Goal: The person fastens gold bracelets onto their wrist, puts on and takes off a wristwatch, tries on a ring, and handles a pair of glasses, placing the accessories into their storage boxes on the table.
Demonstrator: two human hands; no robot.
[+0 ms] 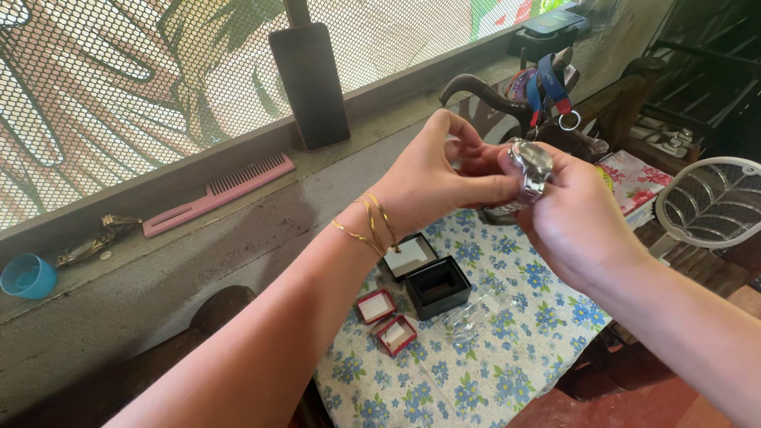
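Both forearms are reaching in from the bottom edge, the left one wearing thin gold bangles [369, 226], and they are meeting above the flowered cloth [476, 372]. A silver wristwatch [531, 170] is sitting between the two hands, raised well above that cloth rather than resting on it, probably so the face is turning toward the light from the mesh screen [119, 79]. The right hand [583, 226] is curling around the band from beneath, its fingers pressed together against the metal. The left hand [436, 178] is pinching at the watch's near side with thumb and fingertips; exactly what they are nipping I cannot tell.

Directly under the watch, on the cloth, an open black box [437, 287] is lying beside its lid [410, 255], with two small red boxes [386, 321] to their left and crumpled clear wrap [476, 313] to the right. Beyond the watch a dark curved stand [483, 91] is carrying lanyards. Left of the watch a concrete ledge is holding a phone [311, 83], a pink comb [218, 194] and a blue cap [28, 277]. Right of it a white fan guard [713, 202] is crowding the cloth's edge; open room is lying mostly toward the camera.
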